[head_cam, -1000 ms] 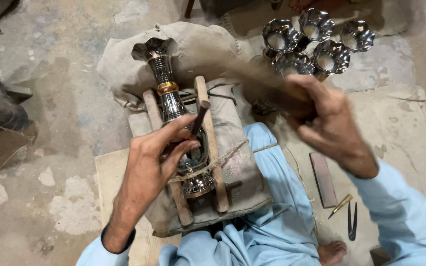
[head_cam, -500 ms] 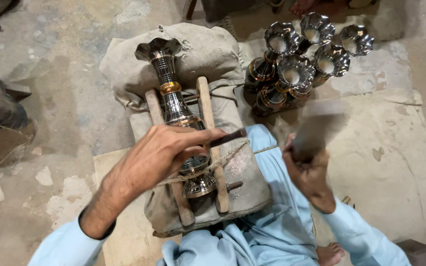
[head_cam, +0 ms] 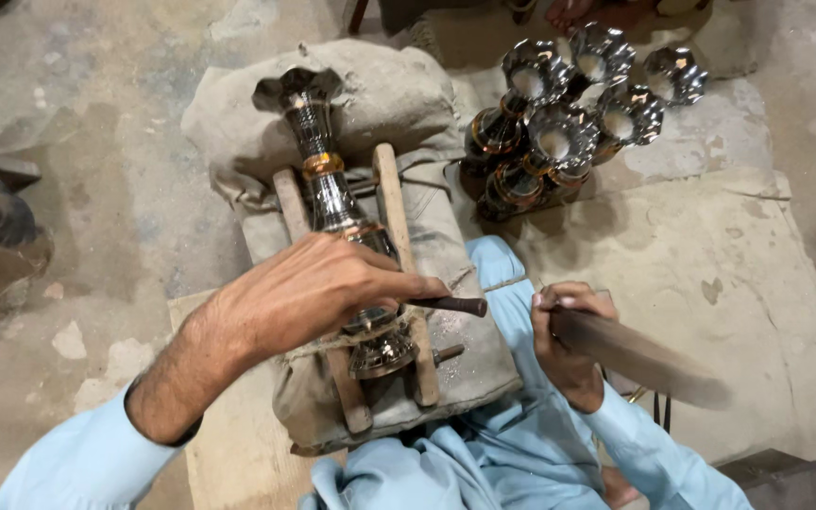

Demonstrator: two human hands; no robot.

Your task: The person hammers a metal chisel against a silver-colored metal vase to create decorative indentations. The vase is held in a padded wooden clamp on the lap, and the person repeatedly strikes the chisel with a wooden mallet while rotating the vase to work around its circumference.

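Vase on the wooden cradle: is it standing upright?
No, the vase lies on its side between the two rails of the cradle, under the left hand.

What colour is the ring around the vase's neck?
Orange-gold, on the silver vase; head view.

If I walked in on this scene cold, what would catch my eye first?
Probably the shiny metal vase lying on its side between two wooden slats on a sack-covered block, with the left hand pressing a thin metal tool against it. At right, the right hand grips a blurred flat striker. Behind, a cluster of similar vases stands on the floor.
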